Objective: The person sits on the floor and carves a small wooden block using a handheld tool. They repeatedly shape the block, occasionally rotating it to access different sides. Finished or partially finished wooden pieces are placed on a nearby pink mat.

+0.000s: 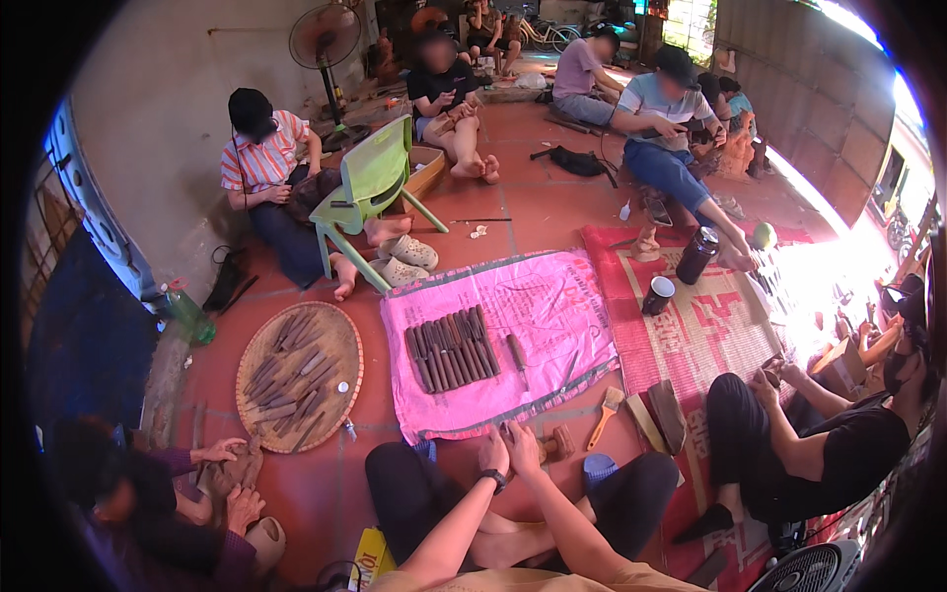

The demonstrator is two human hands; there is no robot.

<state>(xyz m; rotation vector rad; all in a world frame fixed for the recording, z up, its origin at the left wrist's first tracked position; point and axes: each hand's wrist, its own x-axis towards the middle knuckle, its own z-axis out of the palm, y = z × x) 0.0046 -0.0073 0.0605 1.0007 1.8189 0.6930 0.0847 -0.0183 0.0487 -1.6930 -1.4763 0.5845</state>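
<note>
My left hand [493, 454], with a dark watch at its wrist, and my right hand [524, 451] meet in front of my crossed legs. The fingers of both are closed around something small and dark that I cannot make out. A wooden block with a rounded end [558, 442] lies just right of my right hand. Beyond my hands is a pink printed sack [562, 286] spread on the floor. Dark brown wooden handle-like pieces [452, 349] lie on it in two tight rows. To their right lies a single tool with a brown handle [515, 350] and a thin pale blade.
A round woven tray [254, 345] of similar brown pieces stands left. Right are a flat brush [604, 419], wooden slabs [668, 414], a cup [658, 295] and a dark tumbler [697, 255] on a red mat [631, 340]. A green chair [373, 183] and several seated people surround me.
</note>
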